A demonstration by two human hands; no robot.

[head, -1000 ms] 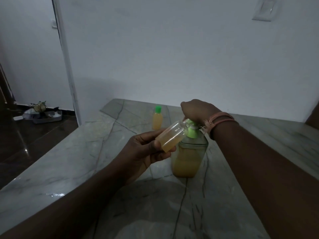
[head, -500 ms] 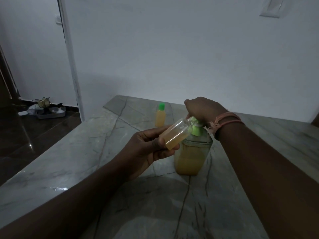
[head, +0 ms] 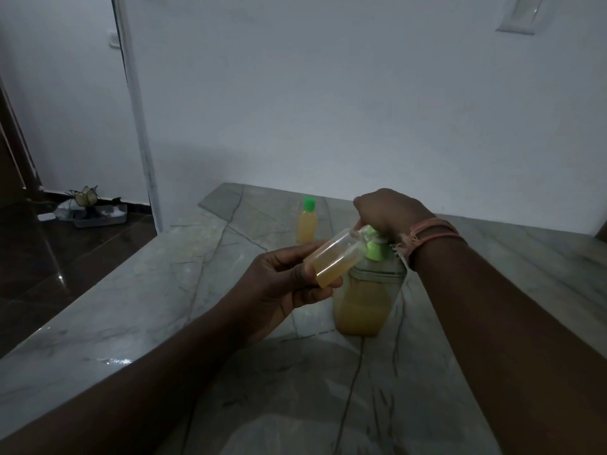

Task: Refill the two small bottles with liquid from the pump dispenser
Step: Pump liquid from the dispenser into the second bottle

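Observation:
A clear pump dispenser (head: 366, 302) with yellow liquid and a green pump collar stands mid-table. My right hand (head: 389, 210) sits curled over its pump head, which is hidden beneath the hand. My left hand (head: 279, 284) grips a small uncapped clear bottle (head: 335, 256), tilted with its mouth at the pump's spout; yellow liquid lies in its lower part. A second small bottle (head: 307, 223) with a green cap stands upright farther back, full of yellow liquid.
The grey marble table (head: 164, 290) ends at a left edge above a dark floor. A white wall rises just behind the table. On the floor at the far left lies a tray with small items (head: 93, 210) beside a door frame.
The small bottle holds a little more yellow liquid than one second ago. Both hands keep their places at the dispenser; only the view has shifted a little.

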